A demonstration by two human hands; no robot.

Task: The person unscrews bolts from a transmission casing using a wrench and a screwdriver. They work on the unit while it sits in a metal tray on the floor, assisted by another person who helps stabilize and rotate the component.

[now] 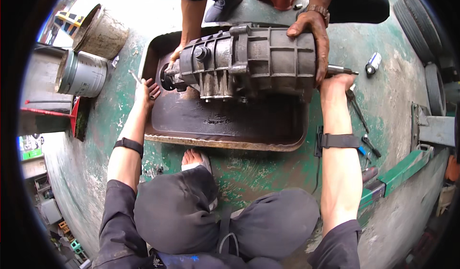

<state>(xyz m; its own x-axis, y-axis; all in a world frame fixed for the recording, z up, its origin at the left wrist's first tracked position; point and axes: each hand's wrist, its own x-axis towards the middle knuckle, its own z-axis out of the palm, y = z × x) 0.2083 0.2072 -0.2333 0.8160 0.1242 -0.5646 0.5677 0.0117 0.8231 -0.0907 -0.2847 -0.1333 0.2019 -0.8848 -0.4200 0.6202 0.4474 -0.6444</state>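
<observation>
Our left hand (pixel 149 91) is closed around a slim metal tool (pixel 135 76); our right hand (pixel 338 84) is under the shaft (pixel 341 70), its grip unclear. The gearbox (pixel 278 53) is over the tray (pixel 225 143), a co-worker's hands (pixel 314 31) at both ends. We seem to be steadying it; moving it calls for matched support.

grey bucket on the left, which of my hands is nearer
Left: your left hand is right of the bucket, not touching it; your right hand is across the tray by the shaft.
</observation>
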